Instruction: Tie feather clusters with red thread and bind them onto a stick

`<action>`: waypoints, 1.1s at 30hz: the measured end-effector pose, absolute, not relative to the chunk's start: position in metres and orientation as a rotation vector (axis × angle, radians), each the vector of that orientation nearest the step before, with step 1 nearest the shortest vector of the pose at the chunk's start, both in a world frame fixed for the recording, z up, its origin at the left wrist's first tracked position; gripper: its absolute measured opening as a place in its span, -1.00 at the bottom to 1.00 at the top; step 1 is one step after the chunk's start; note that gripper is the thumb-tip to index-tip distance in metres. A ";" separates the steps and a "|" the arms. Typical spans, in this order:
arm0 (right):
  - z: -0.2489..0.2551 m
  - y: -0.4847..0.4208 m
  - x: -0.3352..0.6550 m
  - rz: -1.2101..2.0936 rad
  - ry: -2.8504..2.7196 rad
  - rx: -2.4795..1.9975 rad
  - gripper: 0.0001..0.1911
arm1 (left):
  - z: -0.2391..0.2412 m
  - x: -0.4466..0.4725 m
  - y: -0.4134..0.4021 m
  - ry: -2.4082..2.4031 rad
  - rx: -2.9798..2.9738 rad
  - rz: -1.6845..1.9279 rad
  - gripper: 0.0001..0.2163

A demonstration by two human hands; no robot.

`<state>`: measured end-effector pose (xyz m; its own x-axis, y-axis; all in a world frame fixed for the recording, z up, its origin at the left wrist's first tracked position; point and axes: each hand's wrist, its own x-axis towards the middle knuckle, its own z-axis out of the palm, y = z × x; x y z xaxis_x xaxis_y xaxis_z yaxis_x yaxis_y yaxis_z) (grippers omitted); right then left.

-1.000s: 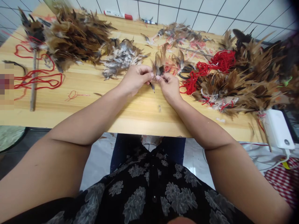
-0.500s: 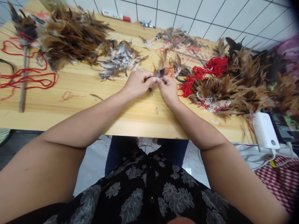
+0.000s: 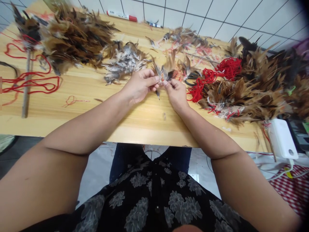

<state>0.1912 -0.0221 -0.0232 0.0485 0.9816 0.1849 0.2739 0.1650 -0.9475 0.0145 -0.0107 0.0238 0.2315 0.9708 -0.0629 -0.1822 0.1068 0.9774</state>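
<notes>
My left hand and my right hand meet over the middle of the wooden table. Both pinch a small bunch of brown feathers by its quills, the tips fanning up and away from me. A dark quill end pokes down between the thumbs. Fingers of both hands are closed on the bunch.
A big brown feather heap and a grey-white feather pile lie at the left. Red cord loops round a stick. A red cord tangle and more feathers lie at the right. A white power bank and a marker sit at the edges.
The hands have stayed together on the bunch, shifting slightly; the feather tips now fan a little wider and lean right. The view has wobbled.
</notes>
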 end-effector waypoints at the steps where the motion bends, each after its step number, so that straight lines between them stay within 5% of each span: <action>1: -0.024 -0.022 0.191 0.878 -1.427 -1.304 -0.46 | 0.024 0.015 -0.012 0.941 1.102 1.071 -0.63; 33: -0.019 -0.020 0.193 0.902 -1.391 -1.262 -0.36 | 0.023 0.019 -0.014 1.039 1.328 1.212 -0.68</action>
<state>0.1926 -0.0196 -0.0195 0.0562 0.9801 0.1906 0.2255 0.1735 -0.9587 0.0190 -0.0136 0.0232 0.1230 0.9856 0.1164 -0.0355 -0.1128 0.9930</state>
